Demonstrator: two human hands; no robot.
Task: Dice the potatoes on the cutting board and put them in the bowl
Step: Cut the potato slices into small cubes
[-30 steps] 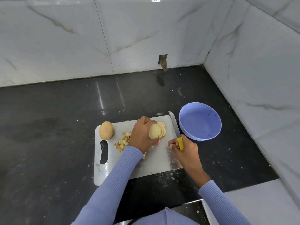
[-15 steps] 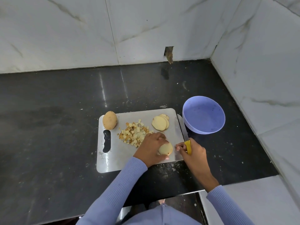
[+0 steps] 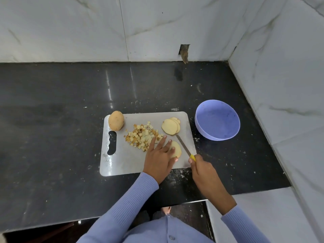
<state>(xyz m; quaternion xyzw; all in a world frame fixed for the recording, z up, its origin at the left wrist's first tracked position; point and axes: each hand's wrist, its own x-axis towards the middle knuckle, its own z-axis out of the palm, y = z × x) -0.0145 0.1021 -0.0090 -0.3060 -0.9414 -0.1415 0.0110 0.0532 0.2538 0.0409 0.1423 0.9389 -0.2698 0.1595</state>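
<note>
Left hand (image 3: 158, 157) lies flat, fingers straight, on an oval potato slice (image 3: 176, 148); right hand (image 3: 204, 171) is wrapped tight round the yellow-handled knife (image 3: 184, 146), over the smooth metal cutting board (image 3: 122, 160).

The left hand (image 3: 158, 159) has flattened onto the potato slice (image 3: 175, 149), and the knife (image 3: 184, 146) now angles beside it.

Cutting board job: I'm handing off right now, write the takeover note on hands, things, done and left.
Left hand: fingers flat, pressing a potato slice onto the cutting board.
Right hand: grips the knife by its yellow handle, blade beside that slice.
Done: a pile of diced potato mid-board; a stack of slices at the far right corner.
Left: dice the slices, cut the whole potato at the far left corner, move everything into the purple bowl, which holds no potato yet.
</note>
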